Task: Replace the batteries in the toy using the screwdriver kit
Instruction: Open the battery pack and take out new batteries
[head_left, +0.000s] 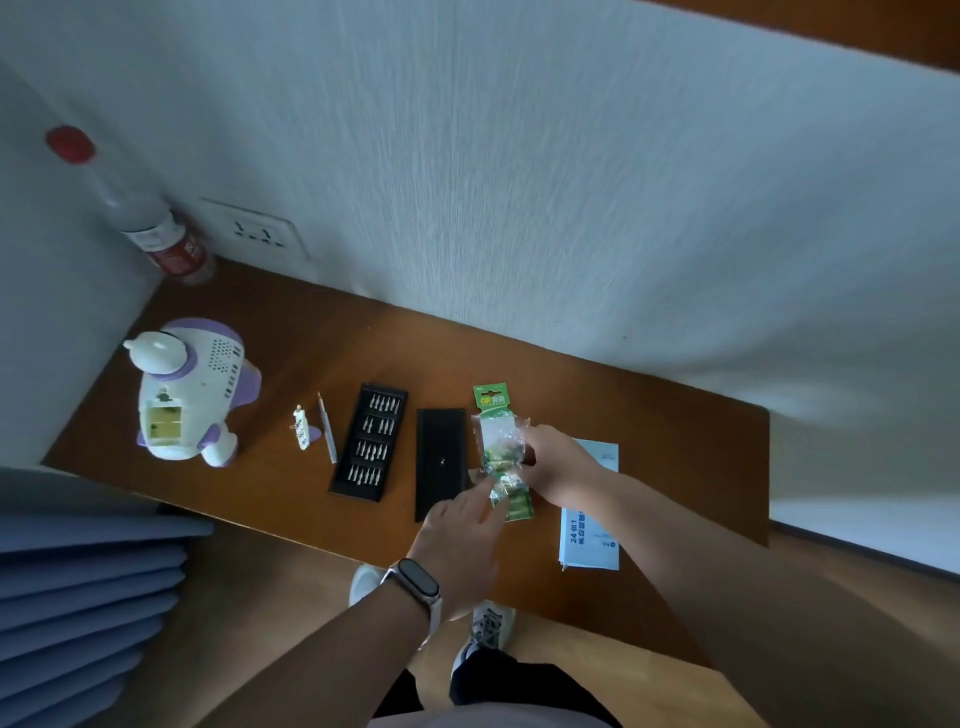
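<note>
Both hands work the battery pack (496, 441) near the desk's (311, 322) front edge.
The left grip (457, 540) pinches its lower end; the right grip (558, 465) curls round its clear plastic. The toy (189, 395) lies at the desk's left end, battery bay uncovered.

i have one view, from the camera worn on the person's head. it looks forward and steeply down, from above the near edge of the tabletop (597, 395) toward the wall (519, 182) behind it. the lens is wide and quite near: the left hand (457, 540) and right hand (558, 465) sit just below the middle.
</note>
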